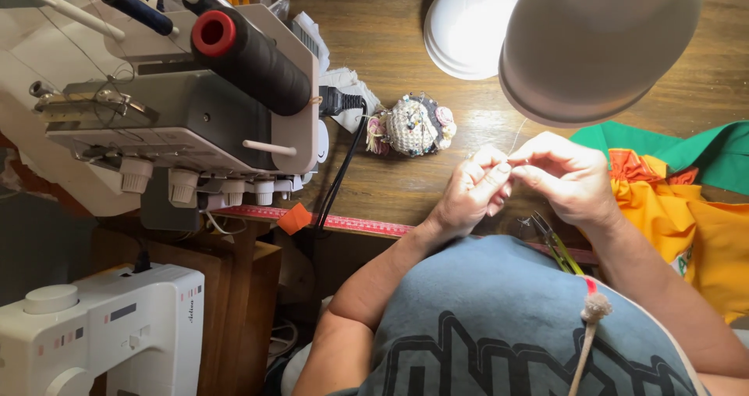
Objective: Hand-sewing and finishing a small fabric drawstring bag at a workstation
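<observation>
Left hand (pixel 472 189) and right hand (pixel 566 176) fingertips touching, both grips pinching thin thread (pixel 518 134) above tabletop (pixel 390 37). Pincushion (pixel 413 125) at 10 o'clock; snips (pixel 555 244) at 6.

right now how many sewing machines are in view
2: a serger with a black thread cone on the desk at upper left, and a white sewing machine at lower left. Others may be out of frame.

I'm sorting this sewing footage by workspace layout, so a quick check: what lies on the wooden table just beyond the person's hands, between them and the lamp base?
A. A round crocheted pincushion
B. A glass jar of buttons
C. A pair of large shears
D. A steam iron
A: a round crocheted pincushion stuck with pins sits on the table, just past the left hand and right hand, near the white lamp base.
</observation>
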